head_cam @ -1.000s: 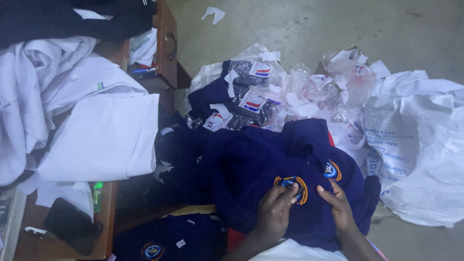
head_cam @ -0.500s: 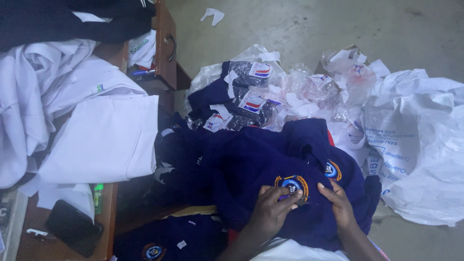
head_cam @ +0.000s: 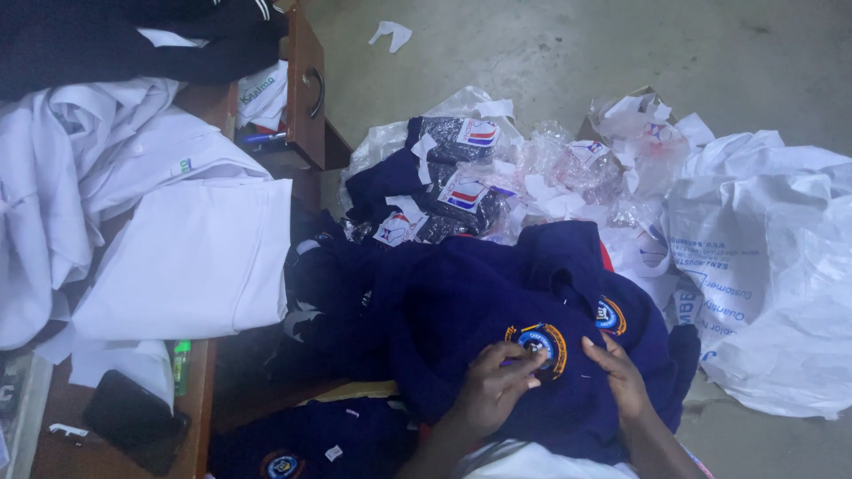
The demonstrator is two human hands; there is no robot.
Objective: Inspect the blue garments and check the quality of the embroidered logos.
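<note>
The navy sweater (head_cam: 479, 328) lies bunched across the person's lap at the lower middle of the view, its round stitched badge (head_cam: 543, 341) facing up. The badge sits between the two hands, and that is the relation that matters: the left hand (head_cam: 499, 390) comes at it from below and to the left, fingertips right at the badge's lower left edge, while the right hand (head_cam: 621, 377) rests on the cloth just to the badge's right, touching the fabric but not the badge itself. The left hand is the nearer of the two. Its grip is pressed together, thumb and forefinger seemingly pinching something small at the badge's rim; what exactly is pinched is too small to tell. The right hand's grip is loosely spread, fingers flat on the sweater and pinning it down

A second badge (head_cam: 609, 315) shows on a fold just up and to the right. Beyond lie packed dark garments (head_cam: 444, 186) in clear wrappers and a white plastic sack (head_cam: 763, 266) on the floor. White shirts (head_cam: 177, 257) and a black phone (head_cam: 133, 417) sit on the bench (head_cam: 106, 461) at left
</note>
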